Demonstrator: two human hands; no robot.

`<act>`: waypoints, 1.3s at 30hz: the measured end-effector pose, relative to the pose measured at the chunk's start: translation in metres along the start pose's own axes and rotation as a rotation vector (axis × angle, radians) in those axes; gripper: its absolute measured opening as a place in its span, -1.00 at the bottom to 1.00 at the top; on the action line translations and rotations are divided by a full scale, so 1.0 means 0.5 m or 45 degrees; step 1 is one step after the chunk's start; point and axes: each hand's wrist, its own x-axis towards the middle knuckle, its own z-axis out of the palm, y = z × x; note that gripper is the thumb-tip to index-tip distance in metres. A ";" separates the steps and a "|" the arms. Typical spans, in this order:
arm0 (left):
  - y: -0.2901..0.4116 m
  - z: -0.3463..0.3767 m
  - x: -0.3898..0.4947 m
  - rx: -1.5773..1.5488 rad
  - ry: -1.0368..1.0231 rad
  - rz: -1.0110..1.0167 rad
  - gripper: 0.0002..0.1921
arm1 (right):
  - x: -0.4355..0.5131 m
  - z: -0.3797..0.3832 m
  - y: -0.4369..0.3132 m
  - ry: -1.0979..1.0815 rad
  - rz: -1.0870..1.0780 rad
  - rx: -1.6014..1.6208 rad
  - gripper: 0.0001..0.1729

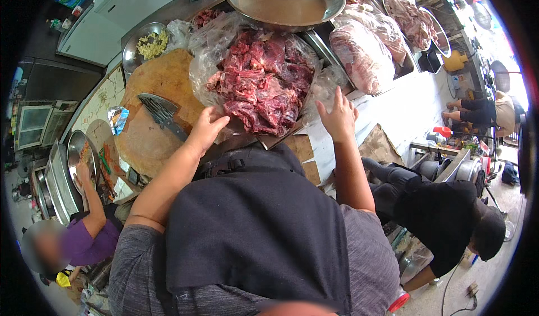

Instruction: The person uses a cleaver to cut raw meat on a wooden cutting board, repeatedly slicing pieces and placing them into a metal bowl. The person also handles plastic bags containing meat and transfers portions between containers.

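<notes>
A heap of raw red meat chunks lies in front of me in an opened clear plastic bag. My left hand is at the bag's near left side, thumb and fingers apart; whether it touches the plastic I cannot tell. On the other side, my right hand is spread just right of the bag and holds nothing. To the left, a cleaver-like knife with a wide dark blade rests on a round wooden chopping board, its handle pointing towards my left forearm.
Beyond the meat stands a wide metal pan of brownish liquid. A steel bowl holds chopped yellowish pieces. Plastic-wrapped meat fills a tray at right. One person in purple works at left; another in black bends at right.
</notes>
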 end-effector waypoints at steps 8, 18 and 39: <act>-0.018 0.021 0.031 -0.183 -0.189 -0.095 -0.40 | 0.098 0.027 -0.065 -0.425 0.189 0.008 0.15; -0.036 0.029 0.020 -0.234 -0.160 -0.077 -0.34 | 0.123 0.042 -0.055 -0.548 0.142 0.113 -0.01; -0.046 0.119 0.050 -0.781 -0.091 -0.082 -0.37 | 0.167 0.152 -0.039 -0.387 0.377 0.820 -0.25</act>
